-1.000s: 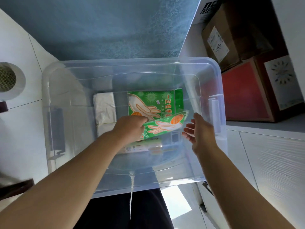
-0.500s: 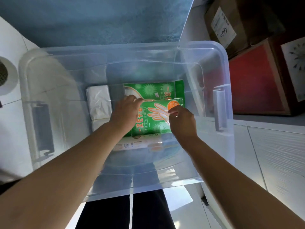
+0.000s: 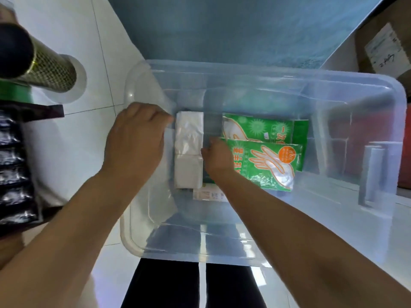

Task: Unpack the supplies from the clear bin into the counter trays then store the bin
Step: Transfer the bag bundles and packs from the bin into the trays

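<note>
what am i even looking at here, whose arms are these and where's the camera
The camera sits on a person's head and looks down, so the two bare arms are the wearer's own. There is one view only. They stand over a clear plastic bin on a white tiled floor. In the bin lie two white wrapped packs, two green packets of disposable gloves and a flat white item under them. The left hand is at the bin's left wall; whether it grips the wall is unclear. The right hand reaches inside between the white packs and the green packets. Neither hand has clearly lifted anything.
</note>
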`<action>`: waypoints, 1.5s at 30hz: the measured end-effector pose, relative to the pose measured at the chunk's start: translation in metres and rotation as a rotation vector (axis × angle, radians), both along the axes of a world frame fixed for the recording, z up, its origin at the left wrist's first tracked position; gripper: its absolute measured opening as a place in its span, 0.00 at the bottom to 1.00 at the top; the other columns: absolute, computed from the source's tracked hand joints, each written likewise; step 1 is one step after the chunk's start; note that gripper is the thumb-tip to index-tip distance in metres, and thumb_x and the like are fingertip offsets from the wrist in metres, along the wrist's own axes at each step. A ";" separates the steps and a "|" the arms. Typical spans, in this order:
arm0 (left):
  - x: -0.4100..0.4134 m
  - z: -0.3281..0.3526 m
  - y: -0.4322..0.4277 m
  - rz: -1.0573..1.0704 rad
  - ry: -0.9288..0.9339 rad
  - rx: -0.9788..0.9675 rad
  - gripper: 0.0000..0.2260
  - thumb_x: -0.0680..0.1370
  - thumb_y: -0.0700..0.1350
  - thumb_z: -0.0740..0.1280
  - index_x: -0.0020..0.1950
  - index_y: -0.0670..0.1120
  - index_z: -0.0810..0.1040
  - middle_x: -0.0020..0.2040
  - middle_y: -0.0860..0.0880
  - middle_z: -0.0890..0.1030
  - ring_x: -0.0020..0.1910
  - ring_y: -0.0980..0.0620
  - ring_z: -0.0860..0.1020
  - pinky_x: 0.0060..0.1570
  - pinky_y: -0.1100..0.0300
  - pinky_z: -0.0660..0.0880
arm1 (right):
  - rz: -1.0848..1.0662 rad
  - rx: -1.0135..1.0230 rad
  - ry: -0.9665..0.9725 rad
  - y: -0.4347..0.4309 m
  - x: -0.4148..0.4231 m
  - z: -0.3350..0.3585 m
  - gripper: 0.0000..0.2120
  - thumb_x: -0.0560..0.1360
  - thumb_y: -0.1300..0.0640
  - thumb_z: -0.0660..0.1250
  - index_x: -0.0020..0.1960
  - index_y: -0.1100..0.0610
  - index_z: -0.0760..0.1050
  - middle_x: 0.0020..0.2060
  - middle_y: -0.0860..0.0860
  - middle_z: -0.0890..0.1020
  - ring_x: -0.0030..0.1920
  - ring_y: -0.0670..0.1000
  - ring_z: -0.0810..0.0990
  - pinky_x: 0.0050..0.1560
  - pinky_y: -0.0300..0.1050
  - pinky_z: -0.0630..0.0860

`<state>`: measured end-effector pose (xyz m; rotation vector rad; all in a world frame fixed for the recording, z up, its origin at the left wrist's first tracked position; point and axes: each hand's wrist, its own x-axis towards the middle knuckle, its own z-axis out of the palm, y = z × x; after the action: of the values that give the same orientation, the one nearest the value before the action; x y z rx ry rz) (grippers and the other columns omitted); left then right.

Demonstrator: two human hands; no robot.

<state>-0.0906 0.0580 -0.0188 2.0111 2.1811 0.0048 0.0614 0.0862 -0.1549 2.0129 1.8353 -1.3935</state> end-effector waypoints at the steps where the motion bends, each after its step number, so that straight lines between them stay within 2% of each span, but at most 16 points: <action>1: -0.005 -0.001 -0.001 -0.044 0.009 0.002 0.13 0.71 0.34 0.70 0.55 0.39 0.80 0.53 0.38 0.81 0.54 0.35 0.77 0.59 0.43 0.71 | -0.019 -0.020 -0.023 -0.002 -0.005 -0.006 0.09 0.74 0.58 0.63 0.51 0.63 0.74 0.49 0.63 0.80 0.50 0.62 0.79 0.43 0.47 0.71; 4: -0.015 -0.007 -0.004 -0.154 -0.015 0.071 0.12 0.68 0.33 0.70 0.51 0.38 0.81 0.51 0.38 0.82 0.55 0.37 0.78 0.58 0.43 0.71 | -0.090 -0.064 -0.078 -0.007 -0.015 -0.018 0.13 0.74 0.54 0.65 0.53 0.62 0.70 0.51 0.61 0.79 0.51 0.61 0.78 0.47 0.49 0.72; 6: -0.020 -0.012 -0.004 -0.154 -0.047 0.127 0.11 0.68 0.34 0.68 0.50 0.38 0.81 0.50 0.40 0.83 0.54 0.38 0.78 0.59 0.47 0.70 | -0.159 -0.101 -0.056 -0.008 -0.024 -0.024 0.16 0.73 0.53 0.67 0.54 0.62 0.70 0.52 0.61 0.79 0.52 0.61 0.78 0.50 0.50 0.73; 11: -0.022 -0.020 -0.004 -0.151 -0.069 0.213 0.10 0.69 0.32 0.67 0.47 0.40 0.82 0.45 0.43 0.84 0.55 0.42 0.78 0.57 0.54 0.62 | -0.228 -0.198 -0.022 -0.007 -0.041 -0.029 0.16 0.72 0.53 0.69 0.54 0.62 0.77 0.50 0.60 0.83 0.51 0.61 0.81 0.50 0.50 0.77; 15: -0.023 -0.019 -0.003 -0.178 -0.076 0.220 0.11 0.67 0.31 0.65 0.44 0.40 0.82 0.42 0.44 0.83 0.53 0.42 0.79 0.57 0.54 0.62 | -0.289 -0.163 0.053 -0.009 -0.041 -0.010 0.12 0.72 0.57 0.67 0.52 0.63 0.78 0.48 0.61 0.83 0.49 0.60 0.81 0.43 0.45 0.73; 18: -0.021 -0.009 -0.004 -0.210 -0.054 0.153 0.11 0.64 0.31 0.70 0.43 0.40 0.82 0.41 0.44 0.84 0.53 0.43 0.80 0.57 0.54 0.63 | -0.322 -0.094 0.117 -0.011 -0.029 0.027 0.09 0.72 0.59 0.67 0.49 0.63 0.78 0.44 0.60 0.82 0.43 0.57 0.79 0.38 0.43 0.72; 21: -0.013 0.011 -0.006 -0.194 -0.083 0.001 0.14 0.67 0.35 0.71 0.51 0.43 0.82 0.48 0.45 0.83 0.59 0.44 0.76 0.61 0.52 0.68 | -0.431 -0.068 0.267 -0.015 -0.008 0.081 0.01 0.72 0.62 0.67 0.43 0.60 0.77 0.36 0.56 0.79 0.37 0.52 0.76 0.31 0.40 0.70; 24: 0.003 0.038 -0.008 0.008 -0.243 -0.275 0.19 0.74 0.44 0.65 0.65 0.48 0.72 0.60 0.45 0.77 0.64 0.44 0.70 0.63 0.45 0.68 | -0.496 -0.024 0.387 -0.022 0.017 0.142 0.03 0.72 0.65 0.67 0.43 0.59 0.79 0.38 0.57 0.80 0.38 0.51 0.77 0.38 0.44 0.73; 27: 0.027 0.068 -0.007 0.121 -0.452 -0.407 0.21 0.74 0.50 0.65 0.65 0.45 0.69 0.60 0.43 0.77 0.60 0.42 0.75 0.58 0.48 0.72 | -0.561 0.037 0.472 -0.030 0.042 0.205 0.07 0.73 0.64 0.67 0.41 0.53 0.78 0.41 0.58 0.82 0.41 0.52 0.78 0.44 0.48 0.75; 30: 0.061 0.104 -0.004 0.123 -0.758 -0.564 0.17 0.74 0.51 0.67 0.57 0.43 0.74 0.54 0.43 0.80 0.55 0.43 0.78 0.55 0.52 0.73 | -0.608 0.129 0.503 -0.042 0.070 0.259 0.05 0.73 0.63 0.67 0.44 0.54 0.79 0.44 0.60 0.83 0.43 0.53 0.80 0.47 0.52 0.78; 33: 0.100 0.145 0.001 0.001 -0.898 -0.515 0.10 0.72 0.50 0.67 0.43 0.43 0.78 0.41 0.45 0.80 0.43 0.46 0.79 0.42 0.57 0.71 | -0.699 0.227 0.523 -0.057 0.103 0.305 0.07 0.73 0.62 0.68 0.40 0.51 0.79 0.37 0.51 0.83 0.37 0.46 0.80 0.40 0.41 0.77; 35: 0.127 0.171 0.003 -0.045 -0.930 -0.451 0.06 0.72 0.48 0.68 0.39 0.46 0.77 0.35 0.50 0.78 0.34 0.54 0.75 0.34 0.62 0.69 | -0.775 0.298 0.518 -0.068 0.128 0.331 0.07 0.73 0.62 0.69 0.38 0.52 0.79 0.33 0.48 0.81 0.33 0.41 0.79 0.35 0.35 0.75; 37: 0.155 0.193 0.001 -0.057 -1.059 -0.436 0.05 0.72 0.46 0.69 0.39 0.46 0.76 0.32 0.53 0.77 0.30 0.57 0.73 0.28 0.68 0.67 | -0.856 0.355 0.520 -0.081 0.154 0.354 0.05 0.73 0.61 0.70 0.39 0.54 0.79 0.33 0.49 0.82 0.31 0.41 0.79 0.33 0.33 0.74; 39: 0.184 0.213 -0.004 -0.082 -1.214 -0.490 0.04 0.71 0.44 0.70 0.40 0.46 0.77 0.35 0.50 0.80 0.33 0.54 0.76 0.34 0.65 0.72 | -0.924 0.410 0.526 -0.095 0.180 0.374 0.01 0.73 0.60 0.70 0.43 0.56 0.80 0.35 0.50 0.83 0.31 0.41 0.80 0.31 0.31 0.73; 41: 0.214 0.233 -0.013 -0.136 -1.301 -0.527 0.06 0.68 0.45 0.71 0.42 0.46 0.78 0.39 0.47 0.81 0.37 0.52 0.78 0.41 0.57 0.74 | -0.983 0.468 0.530 -0.112 0.206 0.392 0.04 0.73 0.60 0.70 0.47 0.58 0.79 0.37 0.50 0.83 0.32 0.41 0.81 0.31 0.30 0.73; 45: 0.276 0.264 -0.034 -0.288 -1.370 -0.542 0.07 0.68 0.45 0.70 0.46 0.50 0.79 0.42 0.47 0.83 0.39 0.51 0.79 0.42 0.56 0.76 | -1.081 0.554 0.508 -0.152 0.254 0.421 0.04 0.73 0.57 0.69 0.48 0.55 0.79 0.41 0.50 0.85 0.39 0.45 0.83 0.37 0.34 0.76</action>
<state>0.1850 0.0235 0.2447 1.2697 0.8809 0.5146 0.3159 -0.0661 0.2662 3.5320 1.3205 -1.8610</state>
